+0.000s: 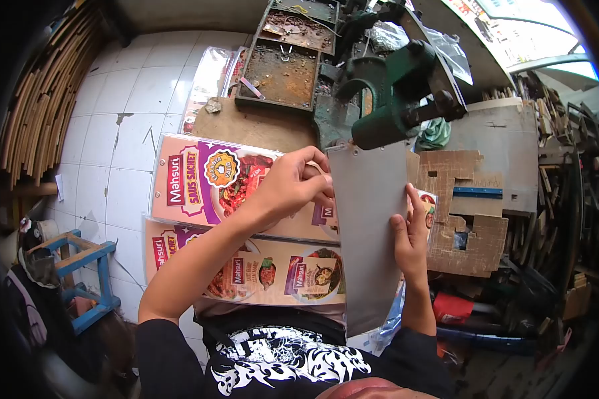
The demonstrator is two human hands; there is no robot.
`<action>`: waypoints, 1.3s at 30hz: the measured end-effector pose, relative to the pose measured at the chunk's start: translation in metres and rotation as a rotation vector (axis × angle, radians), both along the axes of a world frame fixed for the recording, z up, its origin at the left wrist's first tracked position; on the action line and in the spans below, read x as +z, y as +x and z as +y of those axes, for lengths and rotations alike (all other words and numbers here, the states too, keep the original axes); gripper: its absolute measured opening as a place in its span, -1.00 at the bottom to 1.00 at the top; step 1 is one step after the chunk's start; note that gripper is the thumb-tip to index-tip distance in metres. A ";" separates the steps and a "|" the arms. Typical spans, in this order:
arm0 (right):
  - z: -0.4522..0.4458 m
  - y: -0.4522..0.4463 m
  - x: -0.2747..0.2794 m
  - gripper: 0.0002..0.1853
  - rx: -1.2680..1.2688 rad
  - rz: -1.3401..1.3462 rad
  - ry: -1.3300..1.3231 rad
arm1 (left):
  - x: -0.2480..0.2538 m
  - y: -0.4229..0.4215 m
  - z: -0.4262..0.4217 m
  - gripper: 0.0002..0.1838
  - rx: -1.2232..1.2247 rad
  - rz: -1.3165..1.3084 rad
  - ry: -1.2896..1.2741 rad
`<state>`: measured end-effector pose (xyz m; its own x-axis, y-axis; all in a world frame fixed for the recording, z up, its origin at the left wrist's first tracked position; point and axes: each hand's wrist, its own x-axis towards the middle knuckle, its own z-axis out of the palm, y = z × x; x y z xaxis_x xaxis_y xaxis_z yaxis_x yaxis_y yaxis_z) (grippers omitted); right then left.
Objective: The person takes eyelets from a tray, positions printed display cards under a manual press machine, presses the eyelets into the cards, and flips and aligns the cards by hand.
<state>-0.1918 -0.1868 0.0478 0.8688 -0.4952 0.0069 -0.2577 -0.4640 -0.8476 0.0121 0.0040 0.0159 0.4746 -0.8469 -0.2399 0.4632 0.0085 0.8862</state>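
Lying left of centre, printed sheets (203, 193) overlapped, perhaps for easy reach | left hand (291, 181), centre: fingers curled, pinch couldn't be told | grey sheet (369, 233), centre: top end at green press (400, 86), apparently lined up | right hand (411, 236), right of centre: thumb and fingers pinched sheet's edge, seemingly for steadiness

Was a workshop: worn green press (402, 83) stood by a grimy compartmented tray (277, 105), wood strips (50, 100) stacked at left.
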 end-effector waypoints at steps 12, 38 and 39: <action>-0.039 -0.065 0.005 -0.26 0.558 -0.096 1.471 | -0.002 -0.006 -0.007 -0.81 0.004 -0.028 -0.025; 0.073 -0.068 -0.040 -0.20 0.872 0.252 1.187 | 0.055 -0.121 0.136 -0.86 0.148 -0.155 -0.224; 0.056 -0.067 -0.029 -0.19 0.896 0.248 0.986 | 0.045 -0.121 0.151 -0.86 0.247 -0.126 -0.299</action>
